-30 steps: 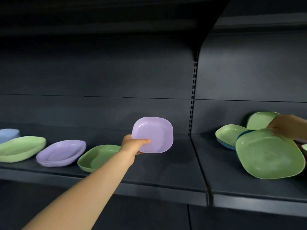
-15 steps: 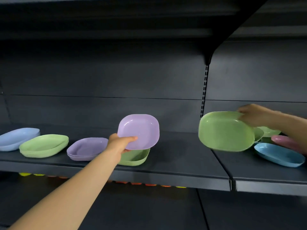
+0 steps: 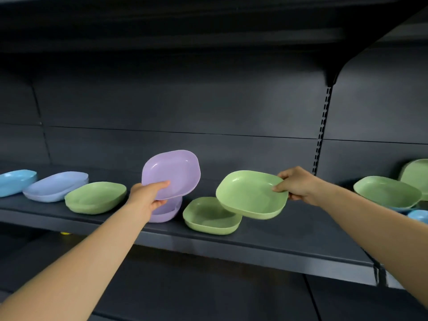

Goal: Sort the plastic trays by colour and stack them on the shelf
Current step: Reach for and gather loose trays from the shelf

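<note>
Plastic trays, rounded-square and shallow, are shown mid-sort on the dark metal shelf [image 3: 289, 242]. My left hand [image 3: 148, 199] pinches the near edge of a lilac plastic tray [image 3: 172, 173], thumb on the inner face and fingers curled under the rim; the tray is tilted up toward me and held clear of the shelf. Directly below that grip sits a stack of lilac trays [image 3: 165, 212], partly hidden by my hand. My right hand [image 3: 297, 185] grips the right rim of a light green plastic tray [image 3: 251, 193], thumb on top and fingers beneath; this tray hangs nearly level, its left part overlapping a green tray resting on the shelf [image 3: 209, 215] just below and to the left of the grip. I cannot tell whether the two green trays touch.

Beyond my left hand, further left, lie an upturned green tray [image 3: 96, 196], a pale periwinkle tray [image 3: 55, 185] and a sky-blue tray [image 3: 16, 181]. To the right of my right hand, past the slotted upright [image 3: 320, 130], more unsorted green trays [image 3: 386, 192] remain.

Step in hand, as I judge it: placement of two colour-matched trays at once. The next move calls for levelling the lilac tray, centring each tray over its own colour, lowering until it nests, then releasing.
</note>
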Motion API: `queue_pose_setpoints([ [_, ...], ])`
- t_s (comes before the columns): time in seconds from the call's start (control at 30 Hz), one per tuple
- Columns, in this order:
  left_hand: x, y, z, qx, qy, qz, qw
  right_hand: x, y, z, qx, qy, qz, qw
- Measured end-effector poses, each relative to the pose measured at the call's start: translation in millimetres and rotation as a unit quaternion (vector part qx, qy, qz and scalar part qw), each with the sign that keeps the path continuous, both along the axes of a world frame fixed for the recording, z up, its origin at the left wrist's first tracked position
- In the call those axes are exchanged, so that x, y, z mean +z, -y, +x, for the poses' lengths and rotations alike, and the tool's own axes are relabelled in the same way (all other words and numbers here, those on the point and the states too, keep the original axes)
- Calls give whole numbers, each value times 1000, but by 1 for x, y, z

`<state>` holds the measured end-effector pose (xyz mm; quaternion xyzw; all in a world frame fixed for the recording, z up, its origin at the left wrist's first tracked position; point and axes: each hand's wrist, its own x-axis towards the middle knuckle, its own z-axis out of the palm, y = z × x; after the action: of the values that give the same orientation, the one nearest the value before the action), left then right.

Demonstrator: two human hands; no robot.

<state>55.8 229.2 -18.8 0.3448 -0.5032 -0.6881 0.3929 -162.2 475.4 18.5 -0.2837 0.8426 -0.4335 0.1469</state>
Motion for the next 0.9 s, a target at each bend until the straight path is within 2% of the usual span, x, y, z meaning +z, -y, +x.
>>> queue_pose_setpoints([
  [0.27,-7,28,-15,20,43,-3,999,-44,86,8,61,39,-4,997],
  [0.6,-14,37,-23,7,74,-32,997,-73,98,-4,98,100,-55,989],
  [0.77,-19,19,-43,-14,94,-62,994,-87,91,-9,112,155,-168,967],
  [0.9,-19,-2,-62,-37,84,-103,990,-80,87,-9,151,172,-211,950],
])
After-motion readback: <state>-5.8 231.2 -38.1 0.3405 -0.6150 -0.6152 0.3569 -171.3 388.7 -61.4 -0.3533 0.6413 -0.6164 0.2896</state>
